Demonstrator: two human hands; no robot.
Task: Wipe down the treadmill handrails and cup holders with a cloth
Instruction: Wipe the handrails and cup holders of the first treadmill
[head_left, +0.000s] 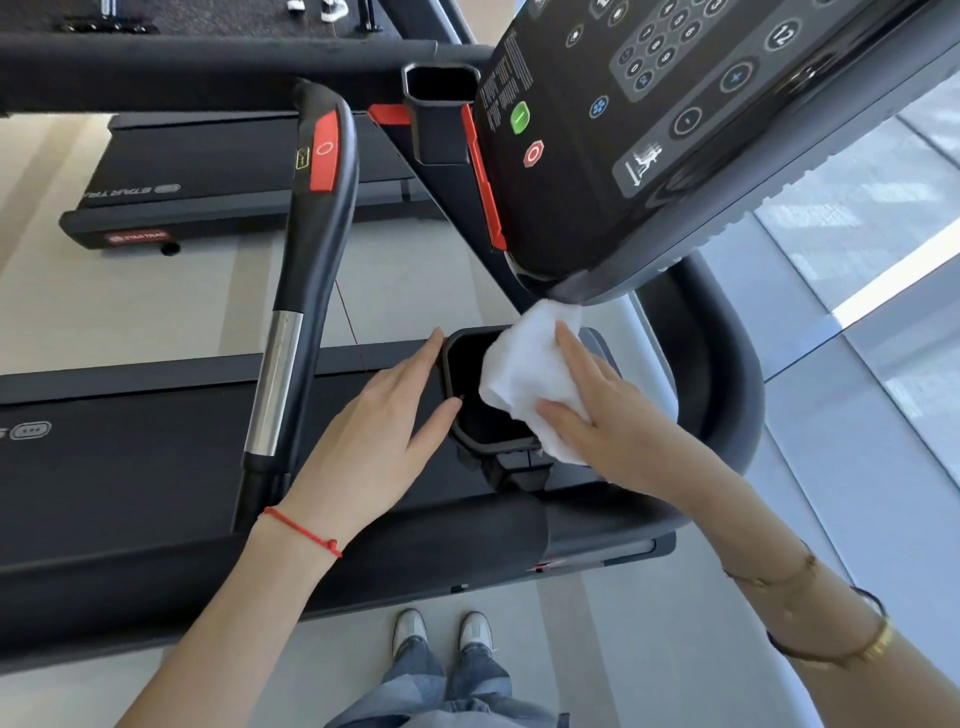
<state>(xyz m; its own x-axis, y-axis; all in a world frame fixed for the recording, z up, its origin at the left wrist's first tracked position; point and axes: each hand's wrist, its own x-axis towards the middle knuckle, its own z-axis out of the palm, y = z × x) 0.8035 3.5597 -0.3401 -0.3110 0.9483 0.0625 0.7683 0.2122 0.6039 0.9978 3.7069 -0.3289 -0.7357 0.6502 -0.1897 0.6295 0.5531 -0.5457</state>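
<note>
A black cup holder (462, 384) sits below the treadmill console, near the centre. My right hand (602, 410) presses a white cloth (524, 369) onto the holder's right rim, with finger and thumb spread flat over it. My left hand (384, 415) rests flat against the holder's left rim, fingers straight. A black handrail (317, 218) with a red panel and a silver section runs upward on the left. A second cup holder (439, 88) shows at the top beside the console.
The black console (675, 130) with buttons overhangs the cup holder from the upper right. A curved black side rail (727, 364) wraps round on the right. The treadmill belt (130, 457) lies left, another treadmill (234, 171) behind it. My shoes (441, 631) stand on pale floor below.
</note>
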